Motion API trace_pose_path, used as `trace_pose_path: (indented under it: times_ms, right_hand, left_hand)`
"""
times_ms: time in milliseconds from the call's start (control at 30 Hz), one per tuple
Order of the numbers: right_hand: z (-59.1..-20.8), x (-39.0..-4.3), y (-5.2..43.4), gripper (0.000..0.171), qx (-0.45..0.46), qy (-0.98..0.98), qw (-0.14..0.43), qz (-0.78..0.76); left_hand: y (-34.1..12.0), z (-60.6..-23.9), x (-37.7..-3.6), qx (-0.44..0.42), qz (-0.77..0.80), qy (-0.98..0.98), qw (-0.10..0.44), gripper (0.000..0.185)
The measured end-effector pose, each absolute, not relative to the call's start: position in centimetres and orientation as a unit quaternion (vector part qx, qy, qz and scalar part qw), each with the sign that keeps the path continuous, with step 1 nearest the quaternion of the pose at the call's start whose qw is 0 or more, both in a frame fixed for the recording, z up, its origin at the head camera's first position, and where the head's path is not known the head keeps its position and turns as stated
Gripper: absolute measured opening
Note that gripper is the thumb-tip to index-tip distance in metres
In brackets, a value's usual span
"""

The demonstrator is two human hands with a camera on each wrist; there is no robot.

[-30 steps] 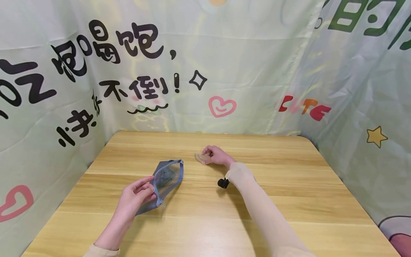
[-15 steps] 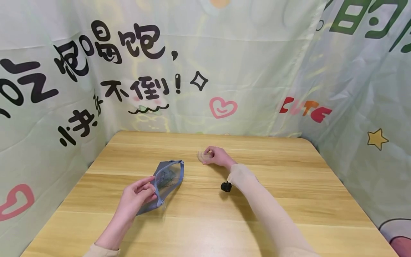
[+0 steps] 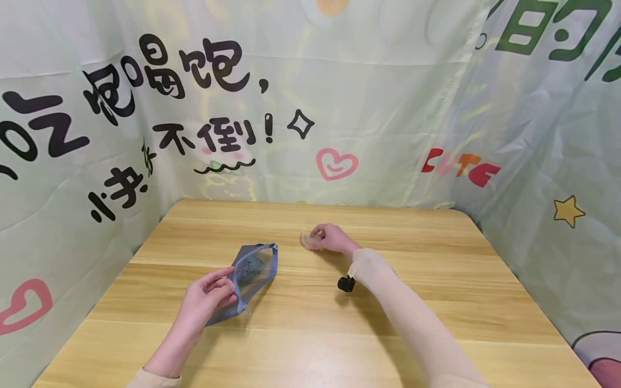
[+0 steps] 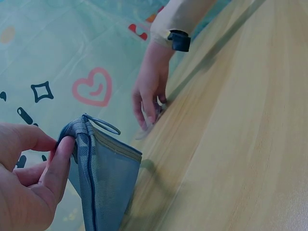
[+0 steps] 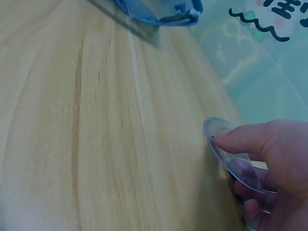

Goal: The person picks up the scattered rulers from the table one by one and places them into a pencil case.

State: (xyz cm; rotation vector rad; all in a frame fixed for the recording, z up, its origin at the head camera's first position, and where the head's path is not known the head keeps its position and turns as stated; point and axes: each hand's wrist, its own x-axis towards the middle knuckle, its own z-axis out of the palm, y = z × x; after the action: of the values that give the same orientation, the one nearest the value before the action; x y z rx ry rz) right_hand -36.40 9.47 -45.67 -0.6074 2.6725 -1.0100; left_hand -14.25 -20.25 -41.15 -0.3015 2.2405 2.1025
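So my left hand (image 3: 206,302) is down near my side of the wooden table (image 3: 436,302), fingers curled, thumb and forefinger pinching the zipper edge of a blue mesh pouch (image 3: 249,277). In the left wrist view you can see my fingertips (image 4: 60,159) clamped right at the top corner of the pouch (image 4: 103,187), next to the little zipper pull loop (image 4: 103,125). The pouch is propped up on its edge rather than lying flat, mouth open toward the far end, and it's see-through enough that something dark shows inside, though I can't tell what it is.

My right arm reaches out across the middle of the table, sleeve (image 3: 412,323) covering most of it, and the right hand (image 3: 332,240) sits further back, well apart from the pouch. Its fingers are curled around a small clear plastic disc (image 3: 306,241). From the right wrist view the disc (image 5: 231,154) is tilted, one rim touching the wood, my forefinger (image 5: 240,137) pressing on top and the other fingers tucked under it. It's transparent with faint rings on it.
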Motion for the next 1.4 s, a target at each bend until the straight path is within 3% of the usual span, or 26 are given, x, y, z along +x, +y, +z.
trace_pose_path:
  times_ms: [300, 967, 1400]
  right_hand:
    - [-45.2, -35.7, 9.9, 0.036, -0.229, 0.903, 0.124, -0.343]
    - [-45.3, -35.0, 10.7, 0.033, -0.263, 0.915, 0.073, -0.298]
    - [-44.5, -33.7, 10.9, 0.031, -0.248, 0.909, 0.088, -0.323]
  left_hand:
    - [-20.3, -41.3, -14.3, -0.094, 0.682, 0.725, 0.026, 0.048]
    - [-20.2, -41.4, -14.3, -0.098, 0.682, 0.724, 0.029, 0.048]
    - [-20.1, -41.2, -14.2, -0.103, 0.684, 0.722, 0.032, 0.048]
